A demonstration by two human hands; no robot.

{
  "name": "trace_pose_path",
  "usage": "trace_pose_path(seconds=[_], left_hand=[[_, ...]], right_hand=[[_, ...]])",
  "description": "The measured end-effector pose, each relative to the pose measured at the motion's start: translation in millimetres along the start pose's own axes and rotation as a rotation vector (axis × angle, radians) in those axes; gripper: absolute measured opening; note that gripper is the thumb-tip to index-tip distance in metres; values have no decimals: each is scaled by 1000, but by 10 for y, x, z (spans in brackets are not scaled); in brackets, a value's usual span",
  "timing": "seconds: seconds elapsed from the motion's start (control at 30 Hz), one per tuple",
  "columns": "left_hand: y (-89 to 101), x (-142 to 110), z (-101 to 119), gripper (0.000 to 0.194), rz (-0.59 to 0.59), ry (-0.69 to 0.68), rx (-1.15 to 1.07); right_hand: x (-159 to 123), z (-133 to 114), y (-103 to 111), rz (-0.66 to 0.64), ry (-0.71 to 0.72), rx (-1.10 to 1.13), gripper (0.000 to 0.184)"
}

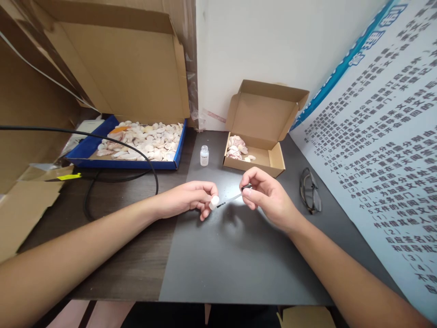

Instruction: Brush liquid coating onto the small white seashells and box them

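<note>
L hand (194, 198) pinched white cap (214, 202) btwn fingers; R hand (268, 196), to its right, pinched thin tool (234, 197), tip near cap; bottle (204, 157) stood farther off, left of small box (251, 166) w/ shells (236, 147).

Bare arms (102, 246) stretch forward. The left hand (194, 198) and right hand (268, 196) face each other, apart, each pinching with bent fingers (206, 187).

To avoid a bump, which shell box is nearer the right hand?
The small brown box, just beyond the right hand; the blue-sided box stands farther left.
</note>
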State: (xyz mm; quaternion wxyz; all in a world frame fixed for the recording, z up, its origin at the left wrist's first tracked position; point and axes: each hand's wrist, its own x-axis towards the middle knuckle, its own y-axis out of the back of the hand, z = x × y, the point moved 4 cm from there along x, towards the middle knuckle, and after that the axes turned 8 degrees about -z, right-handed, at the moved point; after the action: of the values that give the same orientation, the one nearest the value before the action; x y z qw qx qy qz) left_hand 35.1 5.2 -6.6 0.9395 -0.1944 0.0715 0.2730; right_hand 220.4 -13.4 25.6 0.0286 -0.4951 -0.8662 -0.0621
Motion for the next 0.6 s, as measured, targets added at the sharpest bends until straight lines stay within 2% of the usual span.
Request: trace_pose_path(seconds=[0.2,0.43,0.6], left_hand=[[1,-9,-2,8,-3,8,3],[2,-9,-4,8,-3,5,10],[9,-6,-12,7,-13,1,6]], right_hand=[[-5,-12,-44,32,-58,-369,16],[-6,0,-13,23,-33,-79,20],[-1,9,-33,38,-89,-280,19]])
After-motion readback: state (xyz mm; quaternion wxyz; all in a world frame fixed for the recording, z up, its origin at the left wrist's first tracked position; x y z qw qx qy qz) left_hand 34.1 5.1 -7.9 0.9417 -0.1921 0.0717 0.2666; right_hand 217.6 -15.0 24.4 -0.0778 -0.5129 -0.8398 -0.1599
